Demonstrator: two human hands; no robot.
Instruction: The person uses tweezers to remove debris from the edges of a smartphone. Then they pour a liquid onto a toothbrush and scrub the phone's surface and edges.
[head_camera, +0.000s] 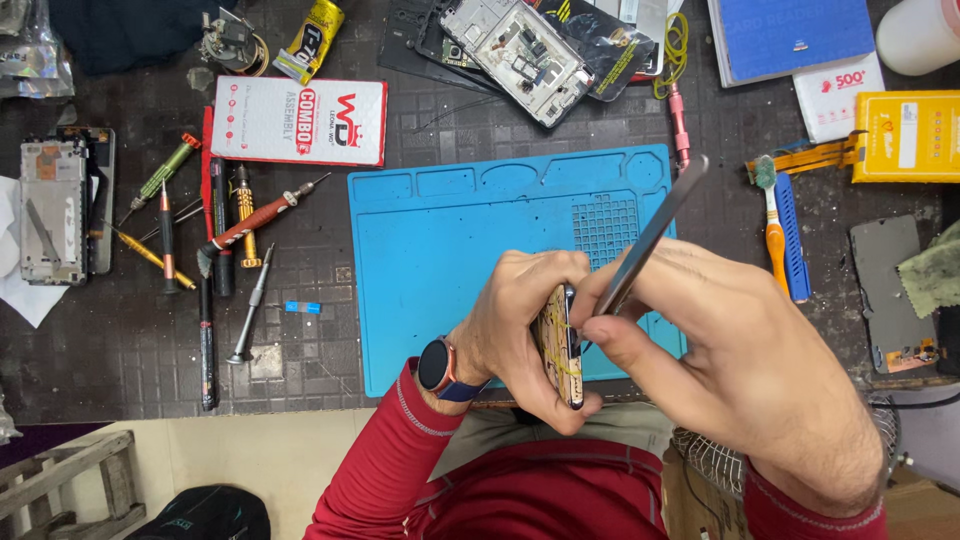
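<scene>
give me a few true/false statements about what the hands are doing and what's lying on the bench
1. The left hand grips a phone held on its edge. True.
2. The right hand holds a red screwdriver. False: it holds metal tweezers, with the tip at the phone.
3. The blue work mat lies under the hands. True.
4. The screwdrivers lie on the blue work mat. False: they lie on the dark bench to the left of it.
5. A toothbrush with an orange handle lies right of the mat. True.
6. The left wrist is bare. False: it wears a watch.
</scene>
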